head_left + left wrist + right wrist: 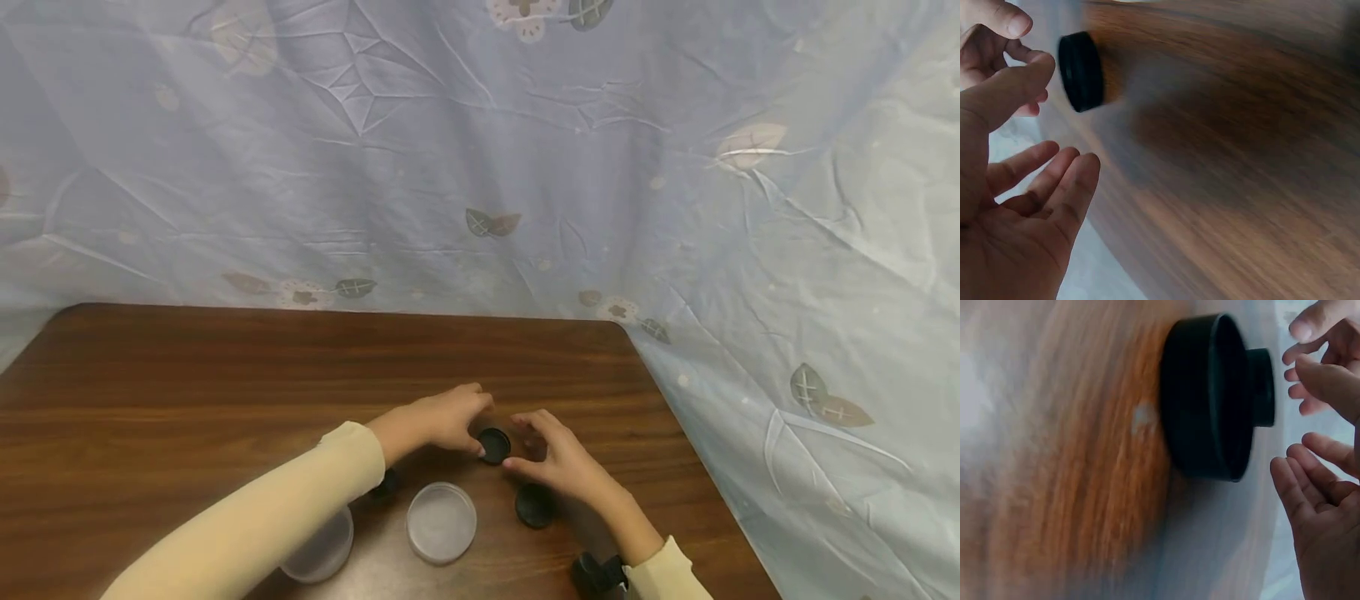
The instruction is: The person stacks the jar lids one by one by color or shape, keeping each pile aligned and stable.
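A small round black lid (494, 447) lies on the table between the two hands, its hollow side up. Just left of it is the left hand (448, 418), fingers loosely bent and thumb tip close to the rim; the left wrist view shows a narrow gap between that thumb and the lid (1080, 72). To the right, the right hand (561, 457) has its thumb and fingers spread apart, holding nothing. Nearer the person, a second black lid (535, 505) sits below the right hand; in the right wrist view this lid (1194, 400) looms large in front of the other.
A clear round container (441, 523) stands on the wooden table (187, 400) near the front. Another clear round container (322, 550) is partly covered by the left sleeve. Dark objects show beside the left forearm and right wrist. Patterned cloth (420, 167) hangs behind the table.
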Demonstrator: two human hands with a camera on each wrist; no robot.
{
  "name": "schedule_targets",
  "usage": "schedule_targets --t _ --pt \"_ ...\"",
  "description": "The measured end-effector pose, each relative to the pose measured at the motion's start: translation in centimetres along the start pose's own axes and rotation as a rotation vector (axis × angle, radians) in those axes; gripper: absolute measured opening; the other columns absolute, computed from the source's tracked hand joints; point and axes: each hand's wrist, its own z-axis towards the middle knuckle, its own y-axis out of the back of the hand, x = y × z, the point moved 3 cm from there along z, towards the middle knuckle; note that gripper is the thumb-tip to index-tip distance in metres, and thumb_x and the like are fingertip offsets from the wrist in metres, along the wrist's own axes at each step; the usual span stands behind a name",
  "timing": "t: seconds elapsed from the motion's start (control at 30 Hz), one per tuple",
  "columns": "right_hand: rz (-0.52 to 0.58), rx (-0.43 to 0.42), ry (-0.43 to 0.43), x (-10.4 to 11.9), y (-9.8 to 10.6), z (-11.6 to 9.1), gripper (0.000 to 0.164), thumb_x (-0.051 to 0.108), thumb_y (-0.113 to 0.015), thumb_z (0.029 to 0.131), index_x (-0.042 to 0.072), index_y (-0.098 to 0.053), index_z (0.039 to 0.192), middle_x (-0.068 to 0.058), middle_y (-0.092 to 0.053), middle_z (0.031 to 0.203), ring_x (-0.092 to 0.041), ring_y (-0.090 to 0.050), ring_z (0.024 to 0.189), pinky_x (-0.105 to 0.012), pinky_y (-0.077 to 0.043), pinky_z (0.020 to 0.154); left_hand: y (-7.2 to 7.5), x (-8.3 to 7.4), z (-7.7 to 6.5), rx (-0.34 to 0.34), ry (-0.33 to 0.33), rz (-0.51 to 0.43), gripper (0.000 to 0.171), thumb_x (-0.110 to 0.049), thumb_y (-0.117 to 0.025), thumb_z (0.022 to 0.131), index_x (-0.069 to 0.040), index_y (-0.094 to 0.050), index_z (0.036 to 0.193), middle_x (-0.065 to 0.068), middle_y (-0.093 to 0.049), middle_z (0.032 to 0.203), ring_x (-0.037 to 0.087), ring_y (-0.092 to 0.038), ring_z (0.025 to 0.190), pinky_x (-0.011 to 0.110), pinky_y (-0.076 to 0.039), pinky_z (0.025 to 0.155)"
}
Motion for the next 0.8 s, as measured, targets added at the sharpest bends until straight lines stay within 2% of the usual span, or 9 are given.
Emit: schedule_targets --t 0.2,0.43,0.6,0.8 --pt "-0.077 0.050 0.044 -0.3 -0.7 1.5 0.062 0.034 -0.083 0.091 0.001 -0.059 0.138 -0.013 -0.062 0.128 -0.027 -0.066 0.114 -0.039 -0.060 0.098 -0.7 0.8 0.1 0.016 -0.035 0.010 0.065 -0.025 -0.091 0.082 0.001 -0.061 0.134 0.015 -0.063 0.127 0.029 -0.064 0.118 0.043 -0.058 0.103" --pt "-0.071 0.132 0.055 -0.3 -1.1 2.5 0.061 0.032 -0.083 0.091 0.002 -0.058 0.138 -0.014 -0.059 0.128 -0.030 -0.066 0.117 -0.034 -0.061 0.098 -1.3 0.8 0.2 0.014 -0.035 0.050 0.061 -0.026 -0.092 0.080 -0.003 -0.062 0.129 0.014 -0.064 0.124 0.029 -0.065 0.119 0.044 -0.057 0.103" --pt "-0.110 0.151 0.045 -0.4 -1.1 2.6 0.059 0.030 -0.084 0.090 0.003 -0.060 0.136 -0.012 -0.061 0.126 -0.027 -0.067 0.113 -0.032 -0.061 0.095 -1.5 0.7 0.3 0.013 -0.032 0.078 0.056 -0.026 -0.092 0.080 -0.005 -0.065 0.124 0.009 -0.064 0.120 0.025 -0.065 0.115 0.041 -0.059 0.101" --pt "-0.138 0.151 0.065 -0.5 -1.0 2.6 0.056 0.026 -0.086 0.089 0.001 -0.061 0.132 -0.013 -0.063 0.125 -0.025 -0.067 0.108 -0.032 -0.061 0.093 -1.8 0.4 0.5 0.010 -0.049 0.117 0.057 -0.028 -0.092 0.081 -0.005 -0.066 0.126 0.006 -0.064 0.118 0.022 -0.064 0.113 0.037 -0.058 0.100"
